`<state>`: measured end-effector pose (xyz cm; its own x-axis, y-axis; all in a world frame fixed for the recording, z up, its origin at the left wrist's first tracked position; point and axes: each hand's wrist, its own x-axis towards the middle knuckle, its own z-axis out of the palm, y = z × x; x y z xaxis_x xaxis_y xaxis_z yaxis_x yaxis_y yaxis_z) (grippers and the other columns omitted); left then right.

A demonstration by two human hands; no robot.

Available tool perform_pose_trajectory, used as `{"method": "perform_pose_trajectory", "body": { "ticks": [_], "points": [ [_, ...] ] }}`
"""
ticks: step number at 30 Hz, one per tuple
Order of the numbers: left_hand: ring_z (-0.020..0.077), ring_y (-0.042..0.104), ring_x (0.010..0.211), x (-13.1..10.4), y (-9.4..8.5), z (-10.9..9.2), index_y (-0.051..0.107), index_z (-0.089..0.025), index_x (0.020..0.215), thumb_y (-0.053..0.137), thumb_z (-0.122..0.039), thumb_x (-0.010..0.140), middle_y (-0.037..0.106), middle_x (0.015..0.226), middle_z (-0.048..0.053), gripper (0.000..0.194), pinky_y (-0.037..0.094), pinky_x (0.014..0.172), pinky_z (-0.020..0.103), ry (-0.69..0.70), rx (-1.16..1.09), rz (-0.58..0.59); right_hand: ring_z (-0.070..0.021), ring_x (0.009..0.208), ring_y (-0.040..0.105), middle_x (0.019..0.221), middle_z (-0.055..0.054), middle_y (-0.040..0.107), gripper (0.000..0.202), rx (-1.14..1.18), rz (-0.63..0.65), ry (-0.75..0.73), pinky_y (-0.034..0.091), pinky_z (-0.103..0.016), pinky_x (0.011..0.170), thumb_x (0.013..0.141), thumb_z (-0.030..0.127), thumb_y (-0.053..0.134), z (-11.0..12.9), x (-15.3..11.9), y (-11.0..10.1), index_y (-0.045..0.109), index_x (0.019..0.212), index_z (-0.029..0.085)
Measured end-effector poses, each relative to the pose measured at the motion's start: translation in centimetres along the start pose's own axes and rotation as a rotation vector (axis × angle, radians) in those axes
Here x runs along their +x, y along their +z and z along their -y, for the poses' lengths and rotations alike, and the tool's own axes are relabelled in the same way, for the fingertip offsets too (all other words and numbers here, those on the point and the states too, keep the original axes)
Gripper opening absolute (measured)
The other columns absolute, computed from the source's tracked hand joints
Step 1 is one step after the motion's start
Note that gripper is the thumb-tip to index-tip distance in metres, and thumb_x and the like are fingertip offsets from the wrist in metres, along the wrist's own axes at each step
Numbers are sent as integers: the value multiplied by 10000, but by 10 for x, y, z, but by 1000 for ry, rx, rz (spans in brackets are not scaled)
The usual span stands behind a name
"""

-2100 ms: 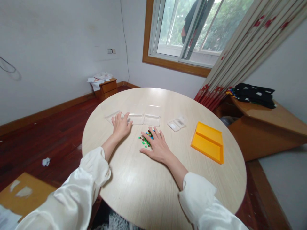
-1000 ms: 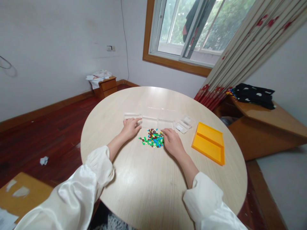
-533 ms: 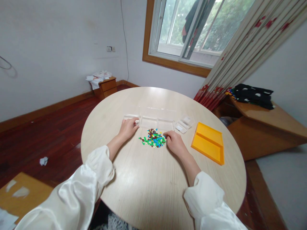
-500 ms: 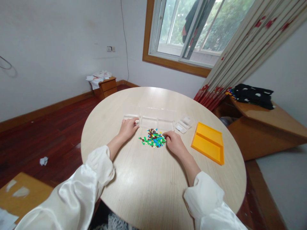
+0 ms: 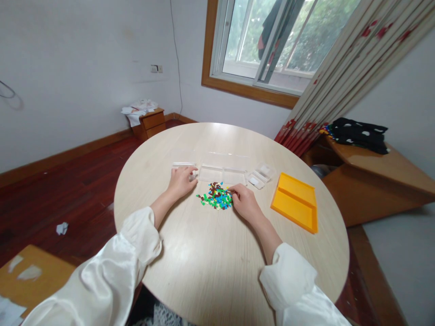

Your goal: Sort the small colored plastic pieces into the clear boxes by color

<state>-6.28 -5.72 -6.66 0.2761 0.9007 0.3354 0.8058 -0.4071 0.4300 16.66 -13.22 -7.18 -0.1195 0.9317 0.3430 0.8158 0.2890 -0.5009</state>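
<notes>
A pile of small green, blue, brown, yellow and cream pieces (image 5: 216, 197) lies in the middle of the round table. My left hand (image 5: 183, 182) rests by the left clear box (image 5: 179, 165), its fingers apart and curved at the box's right end. At the pile's right edge is my right hand (image 5: 242, 198), fingers curled together over the pieces; whatever they pinch is too small to make out. Two clear compartments (image 5: 223, 174) stand behind the pile, with a faint transparent lid beyond them.
Small clear cases (image 5: 261, 175) sit right of the compartments. An orange two-part tray (image 5: 295, 202) is at the right of the pale round table (image 5: 210, 262). Beyond the table stand a wooden cabinet (image 5: 360, 190) and a small drawer unit (image 5: 153, 121).
My right hand has shifted slightly left and away from me, along the pile's edge. My left hand has moved a little to the left, with its fingers slightly more spread.
</notes>
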Motion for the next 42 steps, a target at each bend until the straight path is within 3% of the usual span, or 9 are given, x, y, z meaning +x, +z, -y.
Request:
{"method": "perform_pose_trajectory", "body": {
  "ticks": [5,13,19,26,31,42],
  "points": [
    [268,528,1051,-1,2,1,621,-212,1056,541,-182,724,632,1043,84,342,326,880,410,19,16,-11,-209,953,549,973,-103,623,354,33,-24,-131,456,-374,864,781,47,411,-6,-1,10,668,1001,150],
    [229,566,957,4,11,15,627,-179,998,505,-126,770,651,945,72,264,387,880,372,66,-63,-45,-209,938,539,954,-82,610,302,58,-25,-154,458,-394,858,823,101,450,-5,-2,12,673,998,205],
    [222,566,901,1,10,5,647,-153,922,544,-162,768,636,886,76,185,410,840,368,119,-137,-118,-207,992,542,1029,-92,618,296,89,9,-222,451,-397,888,842,114,463,0,-1,15,660,1044,203],
    [154,567,755,-10,6,-16,661,-150,810,533,-169,788,643,773,41,131,428,749,282,304,-320,98,-205,928,552,944,-91,627,203,49,31,-170,455,-379,849,825,136,519,1,0,13,674,950,179],
    [135,557,708,-13,0,-21,665,-150,762,522,-113,752,640,730,26,148,420,713,254,362,-351,245,-198,897,562,894,-70,638,139,50,25,-165,457,-354,819,804,136,561,0,0,12,665,880,189],
    [124,541,683,-13,0,-21,654,-151,756,500,-99,739,629,721,18,164,412,679,238,344,-356,263,-194,869,609,907,-66,700,121,77,68,-56,458,-343,816,782,168,600,2,1,9,687,862,195]
  ]
}}
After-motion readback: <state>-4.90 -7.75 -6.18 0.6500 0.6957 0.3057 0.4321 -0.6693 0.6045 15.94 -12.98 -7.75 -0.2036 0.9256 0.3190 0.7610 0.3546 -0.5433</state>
